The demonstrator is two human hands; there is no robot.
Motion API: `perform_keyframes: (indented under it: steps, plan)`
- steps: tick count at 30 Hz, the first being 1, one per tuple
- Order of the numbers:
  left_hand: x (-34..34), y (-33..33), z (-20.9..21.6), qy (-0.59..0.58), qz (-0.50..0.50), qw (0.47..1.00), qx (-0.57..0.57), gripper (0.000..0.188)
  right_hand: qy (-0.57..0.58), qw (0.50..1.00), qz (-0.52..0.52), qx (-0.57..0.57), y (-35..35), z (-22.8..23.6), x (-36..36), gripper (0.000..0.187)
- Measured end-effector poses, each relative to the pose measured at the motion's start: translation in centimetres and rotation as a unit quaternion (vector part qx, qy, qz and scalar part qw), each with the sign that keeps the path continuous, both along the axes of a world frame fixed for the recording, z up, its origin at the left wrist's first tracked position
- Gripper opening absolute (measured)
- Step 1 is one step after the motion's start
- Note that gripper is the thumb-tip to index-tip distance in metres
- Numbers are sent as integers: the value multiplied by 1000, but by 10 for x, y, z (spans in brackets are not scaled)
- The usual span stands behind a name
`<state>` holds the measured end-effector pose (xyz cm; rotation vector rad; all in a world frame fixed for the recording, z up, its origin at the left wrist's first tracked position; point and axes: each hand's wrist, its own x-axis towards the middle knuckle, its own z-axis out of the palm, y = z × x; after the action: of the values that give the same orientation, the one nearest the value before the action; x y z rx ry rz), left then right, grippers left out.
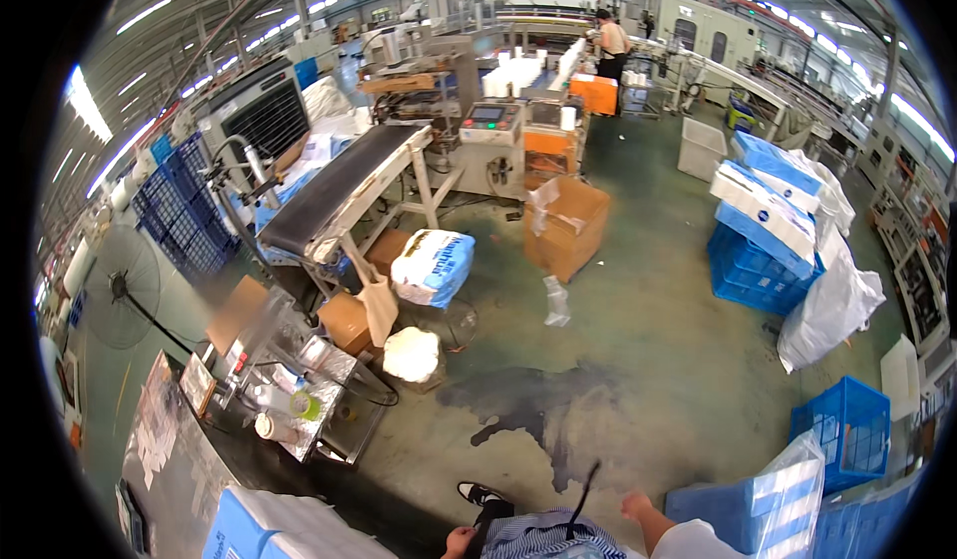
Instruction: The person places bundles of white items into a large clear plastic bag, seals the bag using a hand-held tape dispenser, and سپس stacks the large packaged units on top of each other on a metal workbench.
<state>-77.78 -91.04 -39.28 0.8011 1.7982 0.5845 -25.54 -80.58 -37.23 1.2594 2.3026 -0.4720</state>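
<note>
My left hand (pixel 459 541) hangs low beside my dark trouser leg, cut off by the bottom edge; its fingers are too hidden to read. My right hand (pixel 635 505) is held out in front of my white sleeve, its fingers curled in, with nothing visible in it. Between the hands is my blue striped apron (pixel 548 535) with a dark strap. Blue-and-white packs (pixel 284 527) lie at the lower left, apart from my left hand. Nearest my right hand stands a blue-and-white pack in clear plastic (pixel 783 504).
A metal cart (pixel 344 400) with tape and a cup stands at the left, before a conveyor belt (pixel 349 180). A cardboard box (pixel 566 225) and a dark wet patch (pixel 538 410) are on the floor ahead. Blue crates (pixel 842 429) line the right; a person (pixel 611 46) stands far off.
</note>
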Motion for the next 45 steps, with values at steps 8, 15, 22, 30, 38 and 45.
perform_keyframes:
  steps: [8,15,22,30,38,45]
  plan:
    - [59,17,46,48,-132,987,-72,35,18,812,-486,-322,-190,18,50,27]
    - [51,43,68,109,-266,953,-93,38,125,829,-462,-289,-168,-39,-32,33]
    - [96,127,92,147,-484,861,54,40,269,926,-210,-163,-37,-32,-155,31]
    - [287,95,360,-299,-715,629,64,38,264,890,-267,-260,-93,127,-132,27]
    - [305,79,404,-318,-784,519,120,40,267,843,-417,-208,-132,136,-112,26]
    - [328,93,410,-292,-817,471,157,30,315,821,-461,-117,-123,158,-139,25]
